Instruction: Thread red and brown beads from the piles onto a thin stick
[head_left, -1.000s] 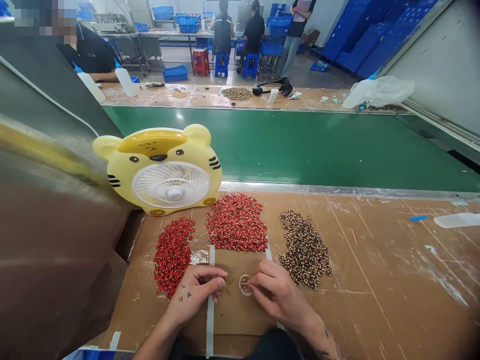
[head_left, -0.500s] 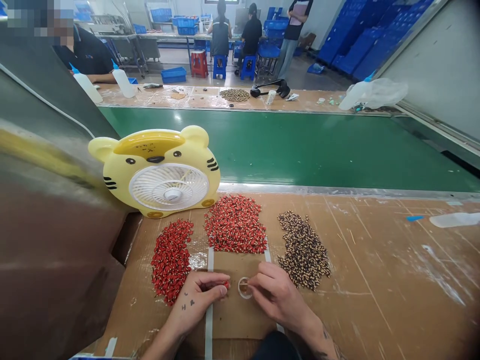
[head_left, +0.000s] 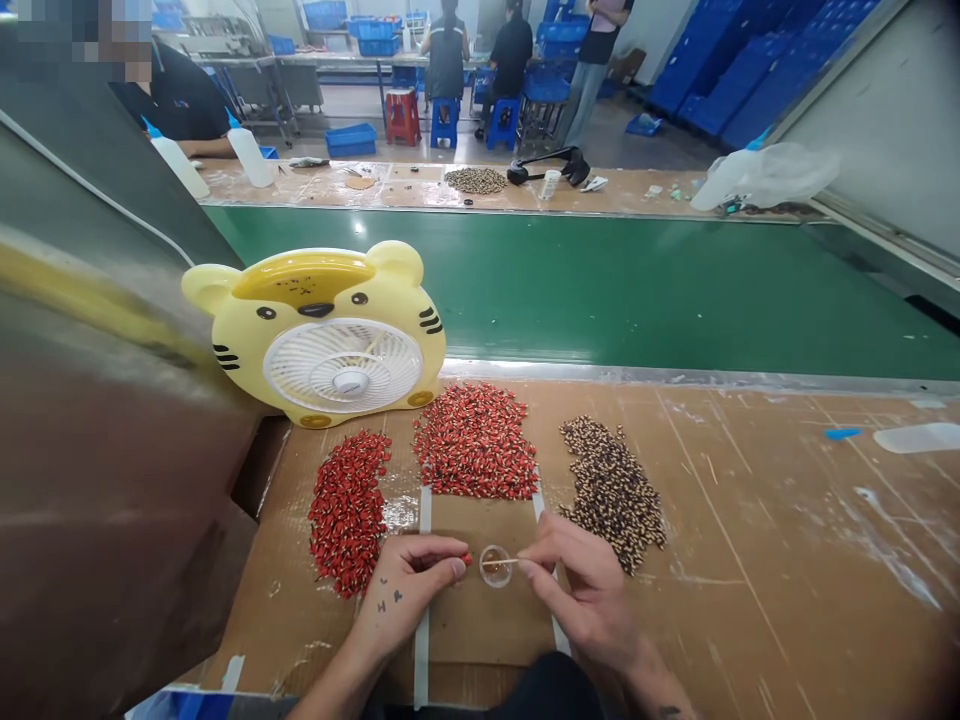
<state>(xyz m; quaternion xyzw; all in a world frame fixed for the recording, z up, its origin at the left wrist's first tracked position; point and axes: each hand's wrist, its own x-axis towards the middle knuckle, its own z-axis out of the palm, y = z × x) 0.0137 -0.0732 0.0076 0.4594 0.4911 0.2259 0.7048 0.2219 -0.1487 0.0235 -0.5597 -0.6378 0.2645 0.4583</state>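
My left hand (head_left: pixel 409 590) is closed in a pinch on a small red piece (head_left: pixel 466 559) beside a small clear round dish (head_left: pixel 496 566) on the cardboard mat. My right hand (head_left: pixel 581 580) pinches a thin stick (head_left: pixel 499 563) whose tip reaches over the dish. Two heaps of red pieces lie close by: one at the left (head_left: pixel 347 512), one straight ahead (head_left: pixel 474 442). A heap of dark brown and cream pieces (head_left: pixel 611 492) lies just beyond my right hand.
A yellow tiger-shaped desk fan (head_left: pixel 322 335) stands behind the red heaps. A green conveyor belt (head_left: pixel 637 290) runs across beyond the bench. A metal panel (head_left: pixel 90 400) rises at the left. Squeeze bottles (head_left: pixel 251 155) and a person sit across the belt; others work farther back.
My right hand drew back to the right, leaving the stick's tip over the dish. My left hand brought the red piece closer to the dish. The view shifted slightly.
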